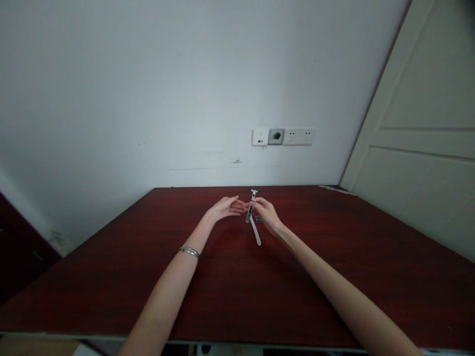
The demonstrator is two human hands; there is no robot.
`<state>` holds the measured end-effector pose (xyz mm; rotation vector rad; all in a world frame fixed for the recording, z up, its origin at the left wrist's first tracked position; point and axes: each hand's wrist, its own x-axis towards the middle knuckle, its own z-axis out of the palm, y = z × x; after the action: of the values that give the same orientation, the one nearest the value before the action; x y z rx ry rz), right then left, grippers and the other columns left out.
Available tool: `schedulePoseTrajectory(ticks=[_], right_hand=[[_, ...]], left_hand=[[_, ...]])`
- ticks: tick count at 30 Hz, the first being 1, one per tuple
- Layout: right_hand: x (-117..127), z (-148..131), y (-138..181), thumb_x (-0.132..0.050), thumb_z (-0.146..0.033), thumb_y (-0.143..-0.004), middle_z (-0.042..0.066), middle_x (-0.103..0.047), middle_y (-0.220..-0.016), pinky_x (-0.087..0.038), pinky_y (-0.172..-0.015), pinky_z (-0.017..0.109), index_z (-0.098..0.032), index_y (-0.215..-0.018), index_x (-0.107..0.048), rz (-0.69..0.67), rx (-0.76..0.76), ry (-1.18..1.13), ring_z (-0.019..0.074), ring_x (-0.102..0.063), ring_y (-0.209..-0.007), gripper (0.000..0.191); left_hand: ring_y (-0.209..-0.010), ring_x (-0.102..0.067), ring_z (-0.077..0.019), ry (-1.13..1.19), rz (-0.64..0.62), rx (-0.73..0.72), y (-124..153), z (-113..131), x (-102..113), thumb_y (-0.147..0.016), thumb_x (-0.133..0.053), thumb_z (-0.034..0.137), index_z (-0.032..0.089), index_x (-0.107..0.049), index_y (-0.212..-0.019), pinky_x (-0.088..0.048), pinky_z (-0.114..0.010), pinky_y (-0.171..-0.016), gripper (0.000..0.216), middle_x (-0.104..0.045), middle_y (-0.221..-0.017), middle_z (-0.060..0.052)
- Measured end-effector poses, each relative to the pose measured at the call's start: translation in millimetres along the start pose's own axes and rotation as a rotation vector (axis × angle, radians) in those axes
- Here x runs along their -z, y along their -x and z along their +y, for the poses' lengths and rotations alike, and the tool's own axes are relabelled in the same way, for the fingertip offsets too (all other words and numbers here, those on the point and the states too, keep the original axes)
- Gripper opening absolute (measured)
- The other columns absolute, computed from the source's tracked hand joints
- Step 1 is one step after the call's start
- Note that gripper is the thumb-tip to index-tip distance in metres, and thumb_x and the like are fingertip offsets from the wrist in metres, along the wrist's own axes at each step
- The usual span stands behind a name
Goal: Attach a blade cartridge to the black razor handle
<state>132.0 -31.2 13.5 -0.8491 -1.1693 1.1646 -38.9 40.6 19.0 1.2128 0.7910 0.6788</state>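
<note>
My right hand (264,211) pinches a slim silver-and-black T-shaped tool (253,197) that looks like a razor. Its crosspiece points toward the wall, and its lower end slants toward me. My left hand (227,207) is open, palm turned to the right, with fingertips close to the tool; whether they touch it I cannot tell. Below the tool a thin white strip (255,232), like a handle with a hole at its end, reaches toward me. Partly behind my right hand lies a small dark flat piece (259,219) on the table.
A dark red wooden table (237,291) stretches up to a white wall (200,89). Sockets (299,136) sit on that wall, and a pale panelled door (419,128) stands at the right. A thin flat strip (336,189) lies at the far right table edge.
</note>
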Motion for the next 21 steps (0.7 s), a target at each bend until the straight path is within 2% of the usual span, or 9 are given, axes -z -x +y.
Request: schedulePoseTrajectory(ticks=[3,5,9,12,16,21], right_hand=[[-5,2,4,-0.067,-0.038,-0.067,0.001,-0.066,-0.07,-0.047,-0.059,0.026,-0.019,-0.079,-0.052,-0.026,-0.074,-0.054,0.0141,-0.062,-0.063,0.026],[-8,5,6,-0.067,-0.036,-0.067,0.0,-0.064,-0.07,-0.048,-0.057,0.025,-0.02,-0.08,-0.053,-0.035,-0.115,-0.096,0.013,-0.061,-0.06,0.025],[-13,12,7,-0.068,-0.031,-0.066,-0.002,-0.056,-0.064,-0.042,-0.045,0.02,-0.017,-0.073,-0.053,-0.019,-0.143,-0.144,0.007,-0.051,-0.049,0.021],[-15,13,8,-0.063,-0.033,-0.071,-0.004,-0.049,-0.058,-0.034,-0.039,0.017,-0.016,-0.07,-0.051,-0.034,-0.235,-0.231,0.0041,-0.041,-0.042,0.021],[-17,12,13,-0.054,-0.041,-0.081,-0.004,-0.046,-0.053,-0.034,-0.038,0.018,-0.017,-0.073,-0.048,-0.075,-0.414,-0.299,0.0053,-0.037,-0.04,0.027],[-23,11,18,-0.048,-0.042,-0.087,-0.006,-0.039,-0.048,-0.035,-0.038,0.018,-0.017,-0.069,-0.045,-0.043,-0.453,-0.334,0.0052,-0.033,-0.038,0.031]], left_hand=[[-0.065,-0.065,-0.0163,0.129,0.02,0.023,-10,4,-6,-0.09,-0.04,0.041,0.006,-0.064,-0.087,-0.051,-0.031,-0.072,0.043,-0.069,-0.076,-0.013],[-0.064,-0.064,-0.0156,0.185,0.014,0.051,-17,6,-11,-0.091,-0.036,0.043,0.006,-0.063,-0.089,-0.05,-0.029,-0.069,0.046,-0.069,-0.079,-0.013],[-0.082,-0.065,-0.0186,0.288,-0.019,0.025,-27,7,-19,-0.091,-0.03,0.046,0.007,-0.059,-0.098,-0.049,-0.027,-0.07,0.05,-0.066,-0.101,-0.018],[-0.093,-0.064,-0.023,0.36,-0.031,0.002,-29,3,-22,-0.092,-0.024,0.047,0.005,-0.056,-0.103,-0.048,-0.031,-0.073,0.053,-0.062,-0.109,-0.021],[-0.103,-0.059,-0.028,0.4,-0.154,-0.003,-26,-4,-19,-0.09,-0.02,0.051,0.003,-0.052,-0.113,-0.045,-0.037,-0.082,0.062,-0.058,-0.116,-0.025],[-0.113,-0.053,-0.0309,0.447,-0.334,0.0,-28,-10,-16,-0.089,-0.022,0.053,0.0,-0.046,-0.122,-0.038,-0.041,-0.092,0.067,-0.053,-0.121,-0.027]])
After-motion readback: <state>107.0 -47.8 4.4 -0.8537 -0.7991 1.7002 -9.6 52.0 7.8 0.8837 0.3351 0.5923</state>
